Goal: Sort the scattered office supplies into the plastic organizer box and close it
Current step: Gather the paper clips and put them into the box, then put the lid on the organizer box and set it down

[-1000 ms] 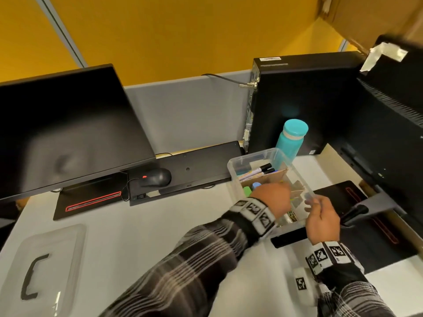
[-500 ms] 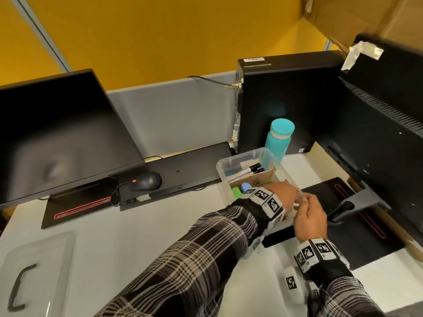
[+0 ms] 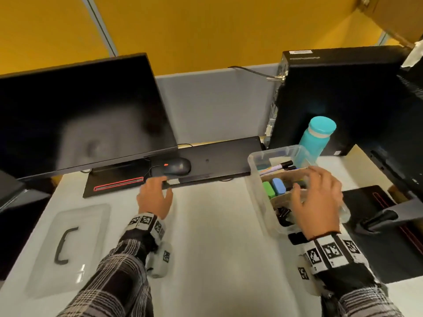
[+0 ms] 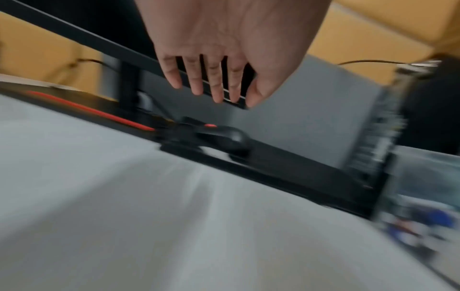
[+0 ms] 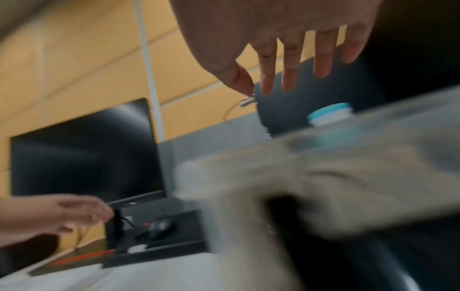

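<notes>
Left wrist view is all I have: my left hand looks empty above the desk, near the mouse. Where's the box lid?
Observer: The clear lid lies flat on the desk, left of your left hand.
Operator: And my right hand?
Observer: The right hand is over the organizer box, fingers spread, holding nothing.
Operator: What's inside?
Observer: Markers at the far end, black binder clips at the near end.
</notes>
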A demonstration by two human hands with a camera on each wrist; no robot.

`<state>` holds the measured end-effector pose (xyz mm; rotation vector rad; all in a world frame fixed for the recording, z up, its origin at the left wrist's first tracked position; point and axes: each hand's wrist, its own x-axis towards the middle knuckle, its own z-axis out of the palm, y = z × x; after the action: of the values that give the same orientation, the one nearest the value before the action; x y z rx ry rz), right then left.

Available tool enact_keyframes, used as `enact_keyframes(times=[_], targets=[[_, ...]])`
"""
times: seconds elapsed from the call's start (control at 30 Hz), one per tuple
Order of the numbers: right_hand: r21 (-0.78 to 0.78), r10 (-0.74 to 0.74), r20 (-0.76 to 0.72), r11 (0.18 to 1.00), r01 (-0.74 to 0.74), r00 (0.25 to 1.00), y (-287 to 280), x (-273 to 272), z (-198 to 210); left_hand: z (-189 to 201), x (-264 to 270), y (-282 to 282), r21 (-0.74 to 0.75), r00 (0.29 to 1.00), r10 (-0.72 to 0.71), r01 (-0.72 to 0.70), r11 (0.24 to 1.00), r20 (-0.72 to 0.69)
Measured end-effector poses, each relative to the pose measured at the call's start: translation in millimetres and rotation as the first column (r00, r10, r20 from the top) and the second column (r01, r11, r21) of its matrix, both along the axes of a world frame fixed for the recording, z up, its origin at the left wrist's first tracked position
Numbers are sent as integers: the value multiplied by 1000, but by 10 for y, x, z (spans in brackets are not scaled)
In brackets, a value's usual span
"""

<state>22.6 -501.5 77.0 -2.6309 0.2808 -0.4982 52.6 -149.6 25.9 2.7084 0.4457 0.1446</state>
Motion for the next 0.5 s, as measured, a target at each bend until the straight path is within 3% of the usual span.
enact_keyframes(times=[0.1, 0.2, 0.3, 0.37, 0.5], targets=[[32, 226, 40, 973, -227, 973, 534, 96, 104, -72, -324, 669, 89, 952, 286, -277, 957, -113], [66, 511, 48, 856, -513, 858, 1196, 86, 37, -143, -636, 1257, 106, 851, 490, -478, 872, -191], [96, 725, -99, 689, -719, 682, 1874, 13, -189, -240, -862, 1724, 64, 755, 575, -587, 807, -315], [135, 800, -245, 588, -798, 548, 2295, -36, -360, -283, -953, 1926, 76, 735, 579, -594, 801, -353], [200, 779, -568, 444, -873, 266, 3010, -162, -626, -301, -1068, 2144, 147, 723, 589, -580, 802, -361]])
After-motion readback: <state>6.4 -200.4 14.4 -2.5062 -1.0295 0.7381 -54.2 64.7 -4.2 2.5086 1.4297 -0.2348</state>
